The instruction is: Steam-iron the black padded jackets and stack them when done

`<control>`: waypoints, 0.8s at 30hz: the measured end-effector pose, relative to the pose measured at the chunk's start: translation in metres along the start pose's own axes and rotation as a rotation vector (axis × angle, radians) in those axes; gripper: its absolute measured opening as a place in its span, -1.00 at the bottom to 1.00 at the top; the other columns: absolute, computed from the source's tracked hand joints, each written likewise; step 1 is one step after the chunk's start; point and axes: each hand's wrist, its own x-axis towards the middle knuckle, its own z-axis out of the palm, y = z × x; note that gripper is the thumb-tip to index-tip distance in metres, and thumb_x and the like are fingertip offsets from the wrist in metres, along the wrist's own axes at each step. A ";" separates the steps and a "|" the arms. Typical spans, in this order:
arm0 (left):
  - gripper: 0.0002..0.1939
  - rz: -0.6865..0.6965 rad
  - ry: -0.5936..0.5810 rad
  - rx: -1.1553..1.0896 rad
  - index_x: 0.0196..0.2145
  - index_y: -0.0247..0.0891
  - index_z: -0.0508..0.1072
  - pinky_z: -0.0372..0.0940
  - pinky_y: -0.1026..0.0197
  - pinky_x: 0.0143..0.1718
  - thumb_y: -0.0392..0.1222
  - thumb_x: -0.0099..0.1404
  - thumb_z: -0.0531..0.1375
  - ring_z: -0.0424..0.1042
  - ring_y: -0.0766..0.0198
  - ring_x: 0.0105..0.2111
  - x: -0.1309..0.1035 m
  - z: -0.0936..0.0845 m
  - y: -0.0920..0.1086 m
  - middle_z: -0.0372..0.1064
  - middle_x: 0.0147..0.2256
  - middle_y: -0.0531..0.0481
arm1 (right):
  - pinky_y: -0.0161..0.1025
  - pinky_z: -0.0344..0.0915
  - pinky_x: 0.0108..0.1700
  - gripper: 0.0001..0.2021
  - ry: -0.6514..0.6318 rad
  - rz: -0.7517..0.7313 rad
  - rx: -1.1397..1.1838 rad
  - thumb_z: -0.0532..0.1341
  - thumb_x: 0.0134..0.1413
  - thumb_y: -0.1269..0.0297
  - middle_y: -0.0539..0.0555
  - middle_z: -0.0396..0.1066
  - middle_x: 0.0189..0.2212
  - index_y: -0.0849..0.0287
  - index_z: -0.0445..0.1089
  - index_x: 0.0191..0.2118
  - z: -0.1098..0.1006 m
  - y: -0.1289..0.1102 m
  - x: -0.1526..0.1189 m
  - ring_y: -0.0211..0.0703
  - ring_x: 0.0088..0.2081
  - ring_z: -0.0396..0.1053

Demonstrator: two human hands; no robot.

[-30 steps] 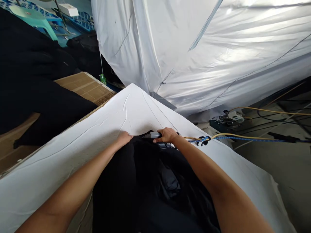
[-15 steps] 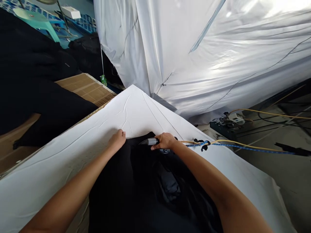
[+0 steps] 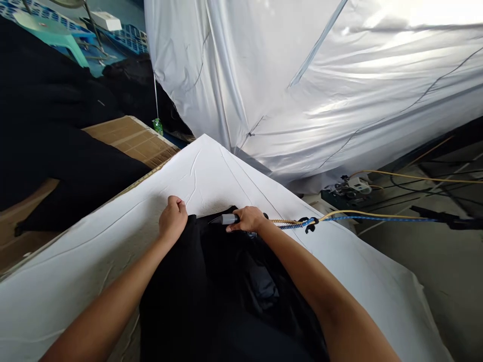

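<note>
Right fingers (image 3: 244, 217) clasp an iron (image 3: 228, 219), cords (image 3: 290, 225) crossing white tabletop (image 3: 204, 168); left fingers (image 3: 174, 202) curl at black cloth (image 3: 171, 291), hold unclear.

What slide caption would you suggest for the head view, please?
Left hand at edge of black fabric, right hand gripping gray-black tool.

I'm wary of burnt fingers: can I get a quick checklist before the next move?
Iron in hand: ok, the right hand holds it.
Left hand clear of the iron's tip: ok, they are apart.
Left hand gripping the black garment: cannot tell; it is closed at the edge.
Garment free of creases: not ok, rumpled on its right side.
Yellow cord and blue cord clear of the left hand: ok, both lead off right.
Iron hot: cannot tell.
</note>
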 end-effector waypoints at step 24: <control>-0.84 0.199 -0.143 0.167 -0.36 -0.16 0.36 0.15 0.25 -0.38 -0.15 0.18 0.01 0.38 0.20 -0.30 0.006 0.001 0.007 0.44 -0.33 0.02 | -0.32 0.16 -0.38 -0.35 0.061 0.232 0.188 0.08 -0.27 -0.37 0.08 0.43 -0.27 0.08 0.40 -0.21 0.000 0.065 0.003 -0.07 -0.25 0.36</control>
